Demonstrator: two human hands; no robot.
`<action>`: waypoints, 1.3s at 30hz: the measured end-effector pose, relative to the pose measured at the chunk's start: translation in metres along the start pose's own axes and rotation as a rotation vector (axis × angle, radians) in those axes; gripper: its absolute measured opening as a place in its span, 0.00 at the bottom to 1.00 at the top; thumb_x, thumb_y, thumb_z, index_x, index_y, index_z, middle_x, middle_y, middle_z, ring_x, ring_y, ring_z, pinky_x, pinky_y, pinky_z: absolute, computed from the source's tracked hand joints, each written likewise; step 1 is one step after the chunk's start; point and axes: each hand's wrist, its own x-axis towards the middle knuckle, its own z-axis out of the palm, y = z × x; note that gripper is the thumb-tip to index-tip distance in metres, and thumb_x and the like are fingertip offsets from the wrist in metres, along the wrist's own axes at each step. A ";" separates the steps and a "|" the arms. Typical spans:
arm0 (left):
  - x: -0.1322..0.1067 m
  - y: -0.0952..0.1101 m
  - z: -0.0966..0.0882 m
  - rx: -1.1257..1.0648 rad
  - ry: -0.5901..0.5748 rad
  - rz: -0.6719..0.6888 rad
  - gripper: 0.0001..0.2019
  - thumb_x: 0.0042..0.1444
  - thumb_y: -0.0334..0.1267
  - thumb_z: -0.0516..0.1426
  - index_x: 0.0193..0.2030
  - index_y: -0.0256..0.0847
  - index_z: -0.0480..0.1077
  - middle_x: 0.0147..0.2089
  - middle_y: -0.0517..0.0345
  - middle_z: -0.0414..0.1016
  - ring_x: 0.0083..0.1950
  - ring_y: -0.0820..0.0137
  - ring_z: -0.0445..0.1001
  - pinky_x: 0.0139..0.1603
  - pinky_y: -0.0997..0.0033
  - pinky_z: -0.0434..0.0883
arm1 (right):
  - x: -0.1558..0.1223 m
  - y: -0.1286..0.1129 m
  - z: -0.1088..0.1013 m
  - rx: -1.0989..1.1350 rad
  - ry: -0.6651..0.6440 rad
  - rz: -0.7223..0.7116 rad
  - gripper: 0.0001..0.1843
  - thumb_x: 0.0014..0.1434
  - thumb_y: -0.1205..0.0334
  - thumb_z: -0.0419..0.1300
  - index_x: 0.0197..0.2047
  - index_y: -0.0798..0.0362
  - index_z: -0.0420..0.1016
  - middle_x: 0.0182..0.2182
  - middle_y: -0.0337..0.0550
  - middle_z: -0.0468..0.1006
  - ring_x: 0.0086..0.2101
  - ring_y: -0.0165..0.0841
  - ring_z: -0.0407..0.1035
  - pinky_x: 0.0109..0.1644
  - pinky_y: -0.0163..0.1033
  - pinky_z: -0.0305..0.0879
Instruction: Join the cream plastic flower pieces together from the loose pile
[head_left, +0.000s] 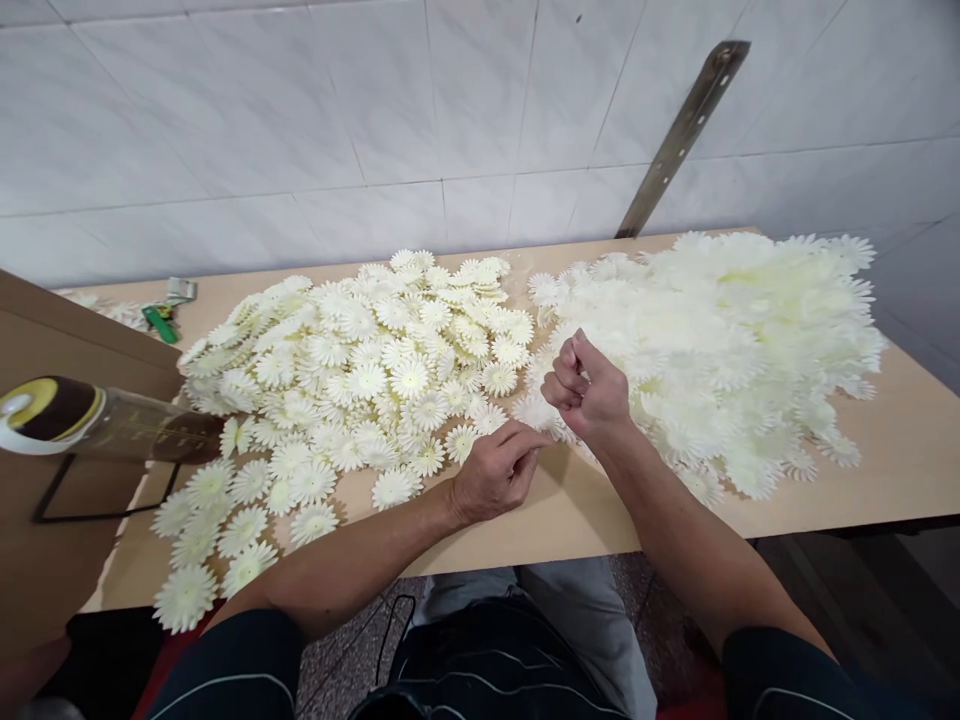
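Observation:
My left hand [499, 472] is low over the front of the table, thumb and fingers pinched together and pointing right. Whatever may be between those fingertips is too small to make out. Just above and to the right, my right hand [592, 388] is curled with the thumb pressed on the bent fingers; its inside is hidden. The two hands are close but apart. To the left spreads a heap of cream-yellow artificial flower heads [352, 370] with small dark centres. Beyond my right hand lies a heap of paler, fluffier flower layers [750, 350].
On the left stands a bottle [154, 425] with a yellow-and-dark lid, near a cardboard box [75, 340]. A green-handled tool [160, 322] lies at the back left. A perforated metal strip [682, 140] leans on the tiled wall [480, 110]. The wooden table [892, 460] ends near my lap.

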 end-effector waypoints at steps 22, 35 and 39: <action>0.018 -0.008 -0.005 0.078 -0.032 0.173 0.15 0.70 0.24 0.56 0.57 0.42 0.78 0.46 0.49 0.83 0.47 0.66 0.85 0.47 0.67 0.83 | 0.000 0.009 0.012 0.016 -0.094 0.176 0.26 0.55 0.42 0.79 0.43 0.50 0.77 0.31 0.38 0.77 0.29 0.31 0.69 0.32 0.38 0.68; 0.024 0.005 0.004 0.092 -0.128 0.377 0.17 0.66 0.23 0.57 0.58 0.41 0.76 0.49 0.47 0.85 0.46 0.67 0.86 0.45 0.71 0.84 | 0.000 0.001 0.015 -0.055 0.011 0.182 0.22 0.46 0.58 0.72 0.46 0.51 0.77 0.23 0.29 0.70 0.19 0.22 0.42 0.22 0.33 0.34; 0.034 0.010 0.008 0.147 -0.142 0.452 0.16 0.66 0.23 0.56 0.57 0.40 0.76 0.48 0.49 0.85 0.45 0.67 0.85 0.44 0.71 0.84 | -0.002 0.003 0.018 -0.015 0.067 0.169 0.22 0.37 0.66 0.62 0.41 0.49 0.71 0.31 0.34 0.79 0.21 0.22 0.50 0.23 0.32 0.40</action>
